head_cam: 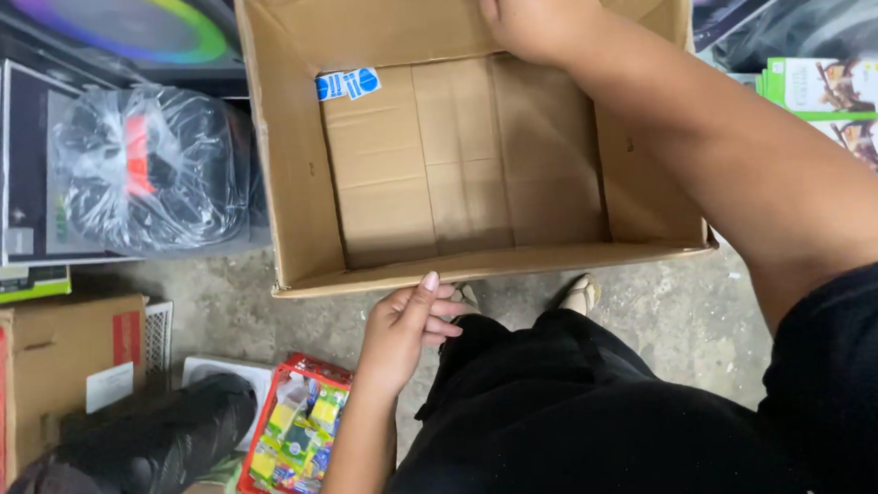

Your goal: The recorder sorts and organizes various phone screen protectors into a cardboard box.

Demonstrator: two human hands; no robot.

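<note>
We see right hand (532, 12) gripping far wall of cardboard box (301, 184); left hand (403, 329), fingers loosely curled, touches near rim; box interior open.

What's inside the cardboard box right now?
The cardboard box shows a bare cardboard floor with only a small blue-and-white label near its far left corner. The right hand and forearm cover part of the far wall and right side.
</note>
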